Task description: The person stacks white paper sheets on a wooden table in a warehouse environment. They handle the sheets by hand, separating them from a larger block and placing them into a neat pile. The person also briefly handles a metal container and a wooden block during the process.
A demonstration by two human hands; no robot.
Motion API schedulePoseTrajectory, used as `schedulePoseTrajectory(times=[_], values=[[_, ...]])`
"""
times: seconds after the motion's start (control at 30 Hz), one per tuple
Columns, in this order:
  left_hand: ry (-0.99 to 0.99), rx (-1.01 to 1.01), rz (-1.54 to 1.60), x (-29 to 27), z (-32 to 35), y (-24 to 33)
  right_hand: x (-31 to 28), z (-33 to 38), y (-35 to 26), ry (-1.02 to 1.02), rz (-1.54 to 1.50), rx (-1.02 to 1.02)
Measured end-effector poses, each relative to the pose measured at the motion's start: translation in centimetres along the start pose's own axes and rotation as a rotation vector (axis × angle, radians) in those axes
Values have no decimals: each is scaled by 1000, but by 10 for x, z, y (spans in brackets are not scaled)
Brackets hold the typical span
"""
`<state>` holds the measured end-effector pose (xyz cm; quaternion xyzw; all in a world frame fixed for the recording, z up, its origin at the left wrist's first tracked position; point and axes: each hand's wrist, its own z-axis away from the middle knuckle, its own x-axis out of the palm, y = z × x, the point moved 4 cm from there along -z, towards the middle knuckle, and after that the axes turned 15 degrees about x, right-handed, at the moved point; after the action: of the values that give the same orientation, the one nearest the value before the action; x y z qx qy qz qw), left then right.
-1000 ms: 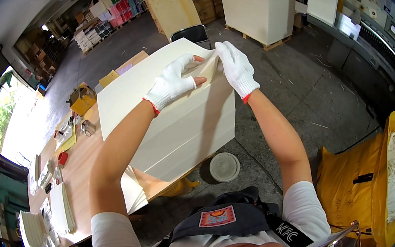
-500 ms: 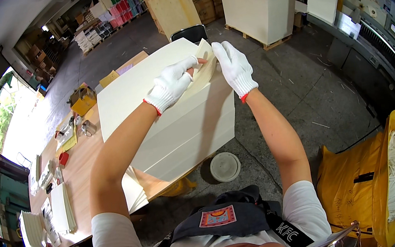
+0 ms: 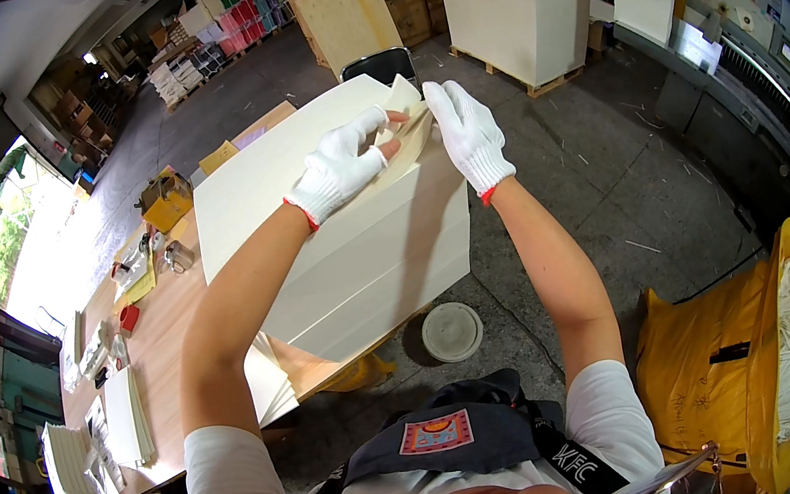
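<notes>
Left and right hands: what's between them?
Curled white sheets at the right side of the stack, visible in the head view.

Left hand and right hand wore white knit gloves, cuffs red-edged just behind the grip, left thumb and one fingertip uncovered; farther back were white short sleeves, dark apron with orange-red patch, black straps with white lettering.
</notes>
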<state>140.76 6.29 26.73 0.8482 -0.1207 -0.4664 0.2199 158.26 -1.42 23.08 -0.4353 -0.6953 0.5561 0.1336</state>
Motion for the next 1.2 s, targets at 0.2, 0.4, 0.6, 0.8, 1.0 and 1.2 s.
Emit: schedulePoseTrajectory(times=[0.2, 0.4, 0.6, 0.8, 1.0, 1.2], values=[[2, 25, -133, 2, 1, 3, -2, 1, -3, -24, 58, 45], [-68, -132, -102, 2, 1, 11, -1, 2, -2, -2, 53, 64], [-38, -136, -34, 2, 1, 9, -2, 3, -3, -4, 38, 63], [79, 121, -129, 2, 1, 13, -1, 3, -3, -42, 8, 87], [-103, -103, -154, 1, -1, 21, -1, 3, 0, 0, 38, 65], [-56, -131, -74, 2, 1, 14, -2, 5, -3, 8, 33, 80]])
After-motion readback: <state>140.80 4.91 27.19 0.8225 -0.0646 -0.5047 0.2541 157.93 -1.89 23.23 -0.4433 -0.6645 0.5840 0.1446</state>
